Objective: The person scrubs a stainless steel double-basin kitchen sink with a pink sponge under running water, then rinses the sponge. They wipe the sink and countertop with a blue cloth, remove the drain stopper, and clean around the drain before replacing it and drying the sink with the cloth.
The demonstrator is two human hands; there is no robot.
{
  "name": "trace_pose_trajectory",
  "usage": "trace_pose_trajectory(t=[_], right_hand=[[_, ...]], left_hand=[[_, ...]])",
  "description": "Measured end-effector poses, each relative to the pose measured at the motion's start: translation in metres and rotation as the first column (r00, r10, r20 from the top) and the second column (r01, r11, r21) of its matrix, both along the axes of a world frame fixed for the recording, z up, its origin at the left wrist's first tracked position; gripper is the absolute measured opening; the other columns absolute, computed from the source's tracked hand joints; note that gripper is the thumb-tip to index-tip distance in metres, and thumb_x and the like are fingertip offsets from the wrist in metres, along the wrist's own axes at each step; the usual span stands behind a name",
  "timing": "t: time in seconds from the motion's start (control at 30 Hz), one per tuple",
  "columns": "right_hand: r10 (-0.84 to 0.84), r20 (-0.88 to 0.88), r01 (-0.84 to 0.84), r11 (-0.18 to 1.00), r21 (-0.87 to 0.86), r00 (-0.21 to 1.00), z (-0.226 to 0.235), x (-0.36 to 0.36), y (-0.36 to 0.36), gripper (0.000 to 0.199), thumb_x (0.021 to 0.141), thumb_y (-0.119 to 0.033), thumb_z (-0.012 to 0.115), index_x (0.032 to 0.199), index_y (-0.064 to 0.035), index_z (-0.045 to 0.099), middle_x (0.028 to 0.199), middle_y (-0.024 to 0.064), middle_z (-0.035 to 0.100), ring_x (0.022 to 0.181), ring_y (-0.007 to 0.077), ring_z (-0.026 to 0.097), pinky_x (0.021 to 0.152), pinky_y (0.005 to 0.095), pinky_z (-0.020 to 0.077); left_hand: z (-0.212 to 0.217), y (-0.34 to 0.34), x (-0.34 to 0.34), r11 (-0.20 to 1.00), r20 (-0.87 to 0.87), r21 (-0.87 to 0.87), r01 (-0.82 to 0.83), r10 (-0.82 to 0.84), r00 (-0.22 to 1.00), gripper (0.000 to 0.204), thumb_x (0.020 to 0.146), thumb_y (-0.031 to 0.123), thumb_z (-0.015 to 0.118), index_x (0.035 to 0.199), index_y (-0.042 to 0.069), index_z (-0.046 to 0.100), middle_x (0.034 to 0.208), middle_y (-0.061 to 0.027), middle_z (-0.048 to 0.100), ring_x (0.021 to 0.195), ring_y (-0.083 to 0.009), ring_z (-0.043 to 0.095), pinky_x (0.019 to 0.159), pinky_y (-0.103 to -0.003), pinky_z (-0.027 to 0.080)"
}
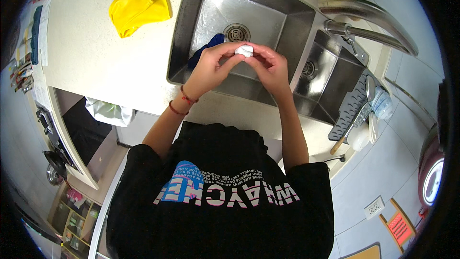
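Observation:
Over the near part of the large sink basin, my two hands meet around a small white lump; its exact kind cannot be made out. My left hand pinches it from the left with thumb and fingers. From the right, the fingertips of my right hand close on it too. A dark blue cloth lies crumpled in the basin, partly behind my left hand. Just beyond my fingers the round metal drain shows.
A folded yellow cloth rests on the pale counter at the left. The curved metal faucet rises at the right, above a smaller basin. A grey drying mat with utensils and bowls lies beside it.

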State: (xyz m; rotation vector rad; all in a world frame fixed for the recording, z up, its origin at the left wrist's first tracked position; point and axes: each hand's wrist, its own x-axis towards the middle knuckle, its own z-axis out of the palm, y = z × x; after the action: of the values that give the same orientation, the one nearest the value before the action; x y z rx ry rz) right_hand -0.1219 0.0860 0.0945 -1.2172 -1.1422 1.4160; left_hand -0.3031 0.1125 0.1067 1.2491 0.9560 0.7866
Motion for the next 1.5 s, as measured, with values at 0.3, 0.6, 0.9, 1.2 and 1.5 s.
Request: trace_pose_trajectory(t=[0.3, 0.6, 0.9, 1.2, 1.5], right_hand=[[-0.14, -0.021, 0.138, 0.987, -0.081, 0.99, -0.018, -0.016, 0.001, 0.014, 0.089, -0.006, 0.067, 0.099, 0.0031, 0.067, 0.087, 0.0076, 0.07, 0.074, 0.0113, 0.066, 0.069, 0.0237, 0.0517], [-0.149, 0.07, 0.159, 0.971, -0.18, 0.986, -0.078, 0.005, 0.033, 0.017, 0.088, -0.008, 0.069, 0.1, 0.0044, 0.067, 0.085, 0.0094, 0.069, 0.073, 0.0129, 0.065, 0.066, 0.025, 0.0528], [-0.121, 0.049, 0.13, 0.906, -0.403, 0.991, -0.08, 0.052, 0.011, 0.051, 0.081, -0.021, 0.077, 0.12, 0.0041, 0.056, 0.103, 0.0114, 0.065, 0.089, 0.016, 0.064, 0.071, 0.0283, 0.0543], [-0.316, -0.205, 0.219, 0.895, -0.39, 0.926, 0.013, 0.026, -0.072, 0.064, 0.084, -0.03, 0.074, 0.134, -0.0051, 0.043, 0.116, 0.0072, 0.059, 0.097, 0.0175, 0.061, 0.076, 0.0313, 0.0529], [-0.291, -0.013, 0.275, 0.918, -0.287, 0.957, 0.015, 0.053, -0.144, 0.054, 0.083, -0.019, 0.075, 0.128, -0.0035, 0.05, 0.117, 0.0106, 0.057, 0.097, 0.0142, 0.06, 0.078, 0.0295, 0.0534]], left_hand=[[-0.024, -0.004, 0.008, 0.988, -0.014, -0.045, -0.149, 0.149, 0.989, 0.007, 0.093, 0.003, 0.061, 0.097, -0.001, 0.065, 0.088, -0.0009, 0.066, 0.079, -0.0047, 0.058, 0.071, -0.02, 0.047], [-0.097, 0.038, 0.032, 0.99, 0.126, -0.126, -0.064, 0.08, 0.989, 0.008, 0.091, 0.005, 0.061, 0.085, -0.001, 0.062, 0.079, -0.004, 0.066, 0.073, -0.0069, 0.061, 0.065, -0.023, 0.048], [-0.076, 0.057, 0.03, 0.9, -0.165, -0.337, 0.276, -0.346, 0.924, 0.047, 0.092, 0.024, 0.065, 0.13, 0.003, 0.048, 0.115, -0.0087, 0.059, 0.093, -0.0133, 0.061, 0.076, -0.024, 0.049], [-0.03, -0.025, 0.029, 0.935, 0.015, 0.013, 0.355, -0.355, 0.935, 0.057, 0.085, 0.007, 0.072, 0.137, 0.009, 0.048, 0.12, -0.0058, 0.057, 0.102, -0.0142, 0.058, 0.091, -0.029, 0.049], [0.002, -0.073, 0.068, 0.83, 0.199, -0.418, 0.37, -0.313, 0.929, 0.043, 0.097, 0.03, 0.058, 0.126, -0.001, 0.053, 0.119, -0.0088, 0.061, 0.107, -0.0148, 0.061, 0.087, -0.029, 0.055]])
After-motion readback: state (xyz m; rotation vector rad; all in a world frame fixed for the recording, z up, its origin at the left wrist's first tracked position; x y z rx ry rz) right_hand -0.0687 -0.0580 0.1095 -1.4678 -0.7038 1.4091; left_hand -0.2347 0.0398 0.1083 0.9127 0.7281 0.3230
